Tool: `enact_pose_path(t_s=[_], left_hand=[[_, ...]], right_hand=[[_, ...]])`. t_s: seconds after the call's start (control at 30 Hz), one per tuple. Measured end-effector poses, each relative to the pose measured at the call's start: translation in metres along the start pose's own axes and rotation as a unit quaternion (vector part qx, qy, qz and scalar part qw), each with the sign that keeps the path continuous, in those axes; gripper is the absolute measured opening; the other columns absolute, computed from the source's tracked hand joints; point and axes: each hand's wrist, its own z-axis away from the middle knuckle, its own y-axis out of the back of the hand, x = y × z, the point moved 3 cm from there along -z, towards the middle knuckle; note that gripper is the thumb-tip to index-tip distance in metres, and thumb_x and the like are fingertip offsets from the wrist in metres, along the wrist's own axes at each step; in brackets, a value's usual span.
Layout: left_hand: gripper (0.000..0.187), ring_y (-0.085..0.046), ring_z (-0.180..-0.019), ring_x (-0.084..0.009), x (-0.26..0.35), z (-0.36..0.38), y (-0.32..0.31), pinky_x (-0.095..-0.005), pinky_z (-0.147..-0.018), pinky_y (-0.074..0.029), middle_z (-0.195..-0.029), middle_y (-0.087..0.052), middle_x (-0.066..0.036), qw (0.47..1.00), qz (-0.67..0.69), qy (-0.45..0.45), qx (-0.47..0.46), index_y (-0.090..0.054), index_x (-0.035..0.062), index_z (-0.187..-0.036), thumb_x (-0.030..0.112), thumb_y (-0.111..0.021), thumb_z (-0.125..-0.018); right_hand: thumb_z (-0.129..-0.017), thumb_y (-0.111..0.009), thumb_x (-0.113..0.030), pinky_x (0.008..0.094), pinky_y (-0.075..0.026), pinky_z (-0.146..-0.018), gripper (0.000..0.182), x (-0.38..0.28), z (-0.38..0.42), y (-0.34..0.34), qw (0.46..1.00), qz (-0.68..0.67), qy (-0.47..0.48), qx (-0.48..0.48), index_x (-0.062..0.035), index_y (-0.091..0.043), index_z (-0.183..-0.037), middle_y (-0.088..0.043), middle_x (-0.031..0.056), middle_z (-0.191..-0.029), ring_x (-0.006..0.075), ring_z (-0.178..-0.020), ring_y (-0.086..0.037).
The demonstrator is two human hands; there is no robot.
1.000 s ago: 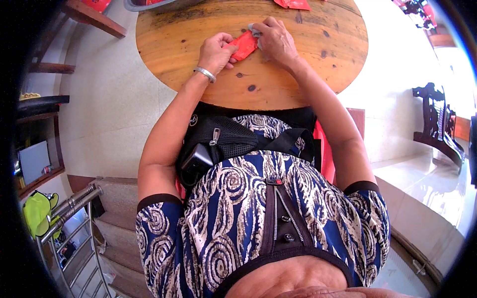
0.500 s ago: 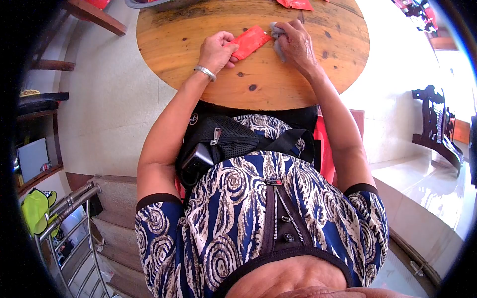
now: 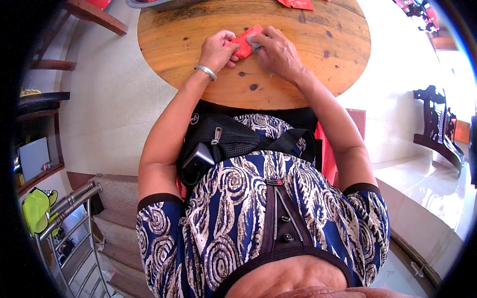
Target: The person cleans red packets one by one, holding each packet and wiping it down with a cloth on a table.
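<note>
Red packet (image 3: 243, 45), upper centre of frame: my left hand (image 3: 216, 51) pinches its lower-left end; right hand (image 3: 279, 53) clasps grey cloth (image 3: 255, 43) against it.

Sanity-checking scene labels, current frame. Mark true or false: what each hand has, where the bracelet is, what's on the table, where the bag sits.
1. The left hand holds a red packet. True.
2. The right hand is empty. False: it holds a grey cloth at the packet.
3. The silver bracelet is on the right wrist. False: it is on the left.
4. Beyond the hands, another red item lies on the wooden table. True.
5. The black bag lies on the table. False: it is at the person's waist.
</note>
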Motion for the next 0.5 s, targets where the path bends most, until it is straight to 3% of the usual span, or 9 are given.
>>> enact_pose_path(t_s=[0.23, 0.3, 0.5], left_hand=[[0.021, -0.058, -0.054, -0.0085, 0.000, -0.001, 0.000, -0.0219, -0.042, -0.050, -0.075, -0.063, -0.003, 1.000, 0.004, -0.003, -0.004, -0.057, 0.0039, -0.105, 0.007, -0.063, -0.085], [0.023, -0.058, -0.054, -0.0085, 0.000, -0.001, 0.000, -0.0221, -0.042, -0.050, -0.076, -0.063, -0.003, 1.000, -0.004, -0.001, -0.001, -0.057, 0.0035, -0.106, 0.006, -0.064, -0.085], [0.025, -0.058, -0.054, -0.0089, 0.001, 0.000, 0.000, -0.0223, -0.042, -0.050, -0.075, -0.063, -0.004, 1.000, -0.004, 0.002, 0.006, -0.057, 0.0032, -0.107, 0.006, -0.064, -0.084]], right_hand=[[-0.076, -0.060, -0.008, 0.0414, -0.050, -0.079, 0.019, 0.021, -0.002, 0.006, 0.999, -0.001, -0.039, 0.022, -0.0082, -0.066, -0.094, -0.058, 0.0131, -0.092, 0.0326, -0.092, -0.058], [-0.077, -0.055, -0.004, 0.0401, -0.049, -0.081, 0.027, 0.023, -0.001, 0.009, 0.998, 0.003, -0.057, -0.007, -0.0060, -0.063, -0.102, -0.057, 0.0147, -0.099, 0.0334, -0.094, -0.057], [-0.079, -0.055, -0.006, 0.0412, -0.048, -0.082, 0.027, 0.028, -0.003, 0.010, 0.993, 0.051, -0.104, 0.006, -0.0064, -0.063, -0.105, -0.057, 0.0146, -0.100, 0.0342, -0.095, -0.057]])
